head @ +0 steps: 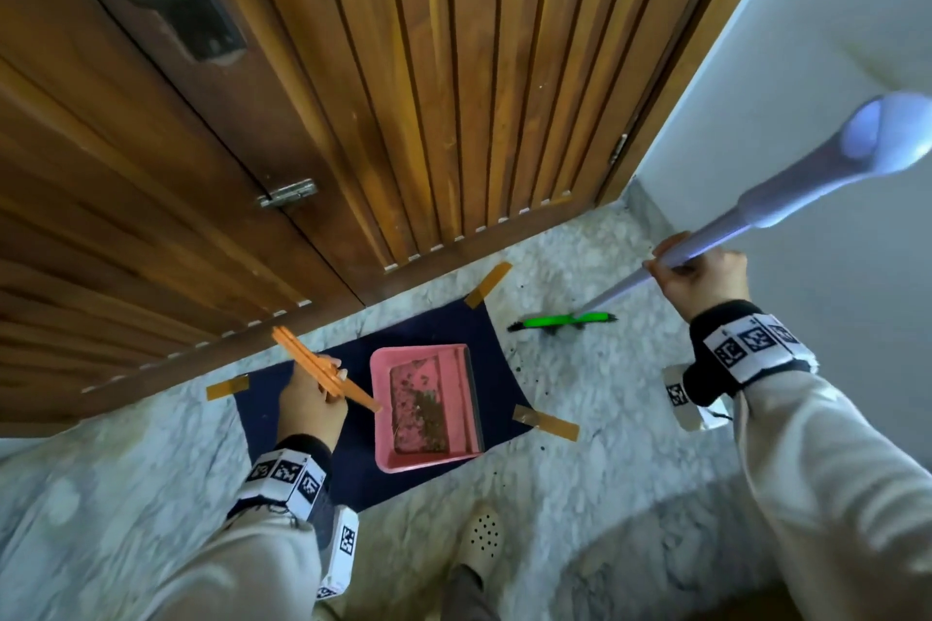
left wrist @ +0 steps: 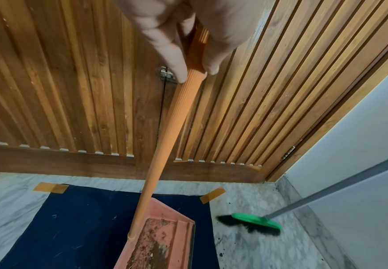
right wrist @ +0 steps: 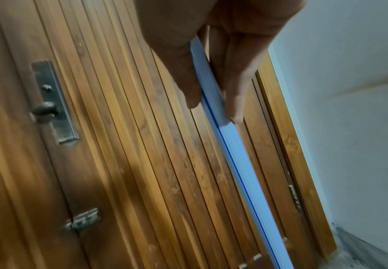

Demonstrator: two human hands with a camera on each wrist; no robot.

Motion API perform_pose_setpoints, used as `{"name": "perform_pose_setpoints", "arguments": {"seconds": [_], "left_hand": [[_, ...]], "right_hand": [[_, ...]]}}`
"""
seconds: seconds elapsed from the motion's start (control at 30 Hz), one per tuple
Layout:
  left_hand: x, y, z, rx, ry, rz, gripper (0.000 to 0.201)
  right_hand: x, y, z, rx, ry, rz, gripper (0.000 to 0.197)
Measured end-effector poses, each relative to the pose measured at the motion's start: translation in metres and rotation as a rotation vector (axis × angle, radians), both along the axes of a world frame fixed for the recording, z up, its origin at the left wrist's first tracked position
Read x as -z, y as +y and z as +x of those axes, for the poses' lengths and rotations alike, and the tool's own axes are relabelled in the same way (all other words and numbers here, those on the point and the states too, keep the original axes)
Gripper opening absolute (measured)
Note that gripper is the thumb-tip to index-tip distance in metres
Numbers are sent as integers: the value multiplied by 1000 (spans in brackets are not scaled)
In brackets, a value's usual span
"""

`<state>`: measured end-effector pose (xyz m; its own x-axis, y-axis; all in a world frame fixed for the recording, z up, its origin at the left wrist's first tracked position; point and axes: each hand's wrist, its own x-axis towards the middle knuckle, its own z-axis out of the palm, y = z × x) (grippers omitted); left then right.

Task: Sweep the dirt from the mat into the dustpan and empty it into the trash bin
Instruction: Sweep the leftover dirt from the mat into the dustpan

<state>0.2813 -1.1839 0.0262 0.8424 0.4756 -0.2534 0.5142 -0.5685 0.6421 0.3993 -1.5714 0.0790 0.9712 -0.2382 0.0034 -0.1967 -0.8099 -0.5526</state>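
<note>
Head view shows the sweeping is nearly done. The pink dustpan (head: 426, 406) sits on the dark blue mat (head: 267, 414), and a pile of brown dirt (head: 428, 411) already lies inside the dustpan. The mat looks almost clean. A few dark specks (head: 519, 366) lie on the marble floor (head: 580, 368), just beside the mat on the wall side.

The left hand (head: 310, 401) has its fingers curled round the long orange handle (head: 328, 371) of the dustpan. The right hand (head: 703, 280) has its fingers wrapped round the pale broom stick (head: 706, 250). The green broom head (head: 562, 320) rests on the floor just off the mat, near the corner of the wooden door (head: 403, 91) and the white wall (head: 832, 66).

I think the next move is to brush those last specks toward the dustpan, or else lift it. It must stay level when it goes up, or the dirt will slide back out. No trash bin shows in any view, so I cannot tell where it stands.
</note>
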Motion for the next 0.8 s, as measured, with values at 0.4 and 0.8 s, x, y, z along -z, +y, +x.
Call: {"name": "perform_pose_setpoints", "arguments": {"seconds": [0.4,0.8], "left_hand": [[15,-2,-2,-12,19,59,17],[9,-12,5,-20,-8,19,17]], "right_hand": [[38,21,27,121,105,432,13],[52,1,-55,-138,711,89,32]]}}
